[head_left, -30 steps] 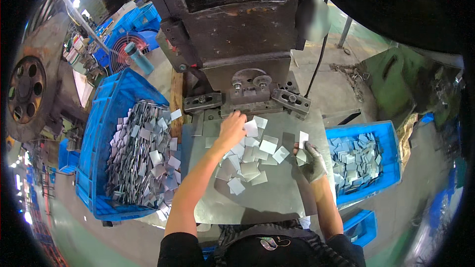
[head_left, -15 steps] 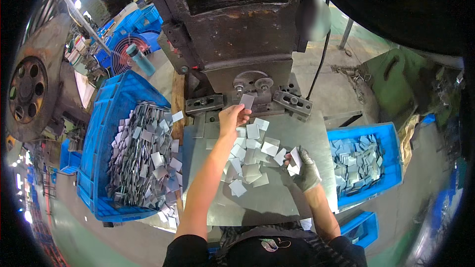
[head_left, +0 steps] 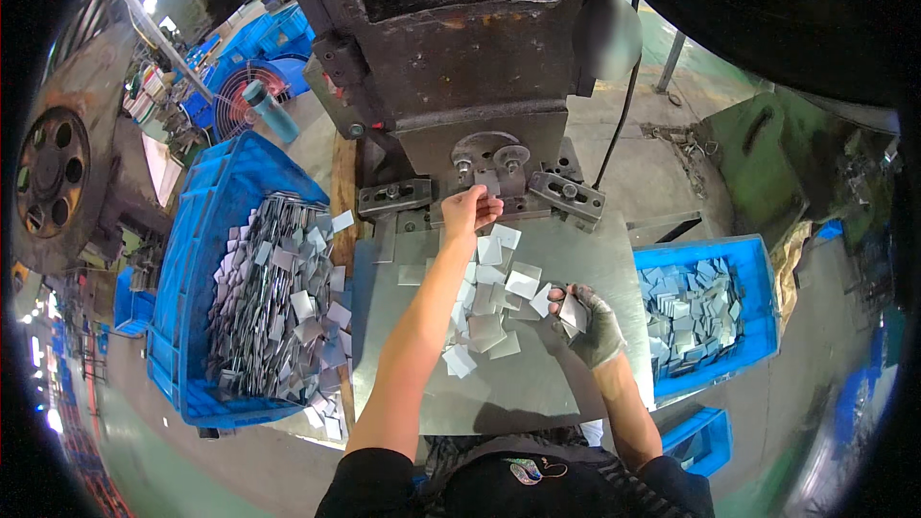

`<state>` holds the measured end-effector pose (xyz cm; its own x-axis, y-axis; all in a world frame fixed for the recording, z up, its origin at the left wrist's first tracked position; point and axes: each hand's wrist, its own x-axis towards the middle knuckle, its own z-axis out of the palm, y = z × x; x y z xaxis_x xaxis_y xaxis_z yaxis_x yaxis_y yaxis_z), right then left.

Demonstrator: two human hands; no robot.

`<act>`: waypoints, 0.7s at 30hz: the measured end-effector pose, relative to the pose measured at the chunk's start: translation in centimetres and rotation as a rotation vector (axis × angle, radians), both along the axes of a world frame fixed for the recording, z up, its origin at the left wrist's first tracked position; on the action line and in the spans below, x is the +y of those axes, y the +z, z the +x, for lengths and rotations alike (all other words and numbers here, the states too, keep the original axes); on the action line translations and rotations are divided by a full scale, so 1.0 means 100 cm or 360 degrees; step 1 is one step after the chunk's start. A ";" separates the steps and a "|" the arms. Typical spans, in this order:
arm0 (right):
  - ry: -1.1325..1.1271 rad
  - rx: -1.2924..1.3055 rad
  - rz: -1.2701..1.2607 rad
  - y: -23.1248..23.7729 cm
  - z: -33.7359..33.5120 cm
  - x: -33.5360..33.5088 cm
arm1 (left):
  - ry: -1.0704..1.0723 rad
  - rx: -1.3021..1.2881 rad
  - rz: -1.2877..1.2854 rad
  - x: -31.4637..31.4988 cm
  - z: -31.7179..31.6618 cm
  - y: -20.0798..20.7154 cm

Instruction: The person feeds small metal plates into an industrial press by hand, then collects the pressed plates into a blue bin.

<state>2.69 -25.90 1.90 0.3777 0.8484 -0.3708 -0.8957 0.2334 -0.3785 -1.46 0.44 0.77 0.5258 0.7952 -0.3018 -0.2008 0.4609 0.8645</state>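
Note:
Bare, my left hand [head_left: 468, 210] reaches to the front of the press die [head_left: 489, 155], its fingers pinching a small square metal plate [head_left: 487, 181] at the die's mouth. My right hand [head_left: 597, 328], in a grey glove with fingertips uncovered, is closed around a metal plate [head_left: 573, 315]; whether several are stacked there I cannot tell. It hovers over the right part of the steel worktable [head_left: 537, 393]. Between my arms a loose heap of thin square metal plates [head_left: 487, 328] lies scattered and overlapping on the table.
At the left, a big blue crate [head_left: 173, 355] is full of metal plates, some spilling over its near right side. A smaller blue crate [head_left: 763, 326] at the right also holds plates. Bolted clamps [head_left: 395, 198] flank the die. A fan [head_left: 249, 96] and a teal bottle [head_left: 273, 115] stand back left.
My left hand has moved right and slightly forward, bringing its plate into the die opening. My right hand has turned a little, with the plate in it tilting lower.

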 end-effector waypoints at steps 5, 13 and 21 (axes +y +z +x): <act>-0.0007 0.0023 0.0041 -0.001 0.002 -0.009 | -0.0232 0.0534 0.1002 -0.007 -0.023 -0.002; 0.0006 0.0176 0.0060 -0.003 0.001 -0.006 | -0.0491 0.0951 0.2517 -0.046 -0.075 -0.015; 0.0100 -0.0159 -0.0073 0.006 0.026 0.076 | -0.0419 0.1058 0.2337 -0.045 -0.089 0.003</act>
